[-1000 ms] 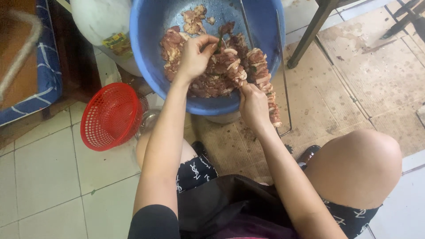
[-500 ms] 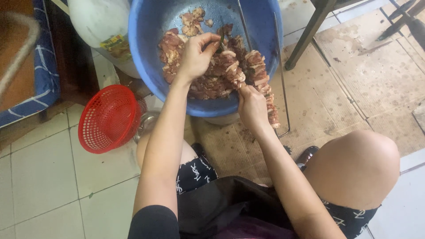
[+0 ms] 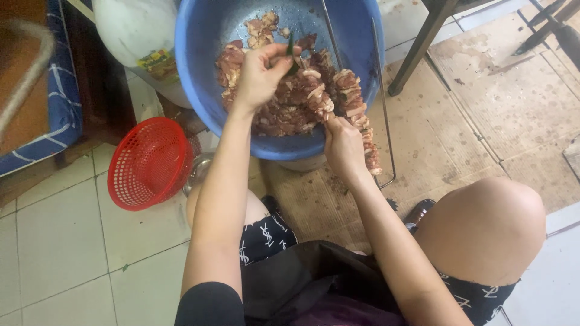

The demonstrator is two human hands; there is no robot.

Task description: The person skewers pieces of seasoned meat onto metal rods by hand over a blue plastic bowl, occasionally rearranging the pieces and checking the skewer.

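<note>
At the left of the frame one red plastic basket (image 3: pixel 151 163) lies tipped on the tiled floor. In the upper middle, the left hand (image 3: pixel 260 75) pinches a small piece of meat (image 3: pixel 292 54) over one blue basin (image 3: pixel 205 90) of marinated meat. Just right of it, the right hand (image 3: pixel 342 148) is closed around the stick of one loaded skewer (image 3: pixel 317 90), and further filled skewers (image 3: pixel 359 118) lie across the basin's rim, their count unclear.

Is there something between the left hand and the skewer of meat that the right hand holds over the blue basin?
Nothing visible stands between them. The left hand is already at the upper end of the skewer of meat, pinching something small and dark there. The right hand grips the skewer's lower end, above the loose meat in the blue basin.
</note>
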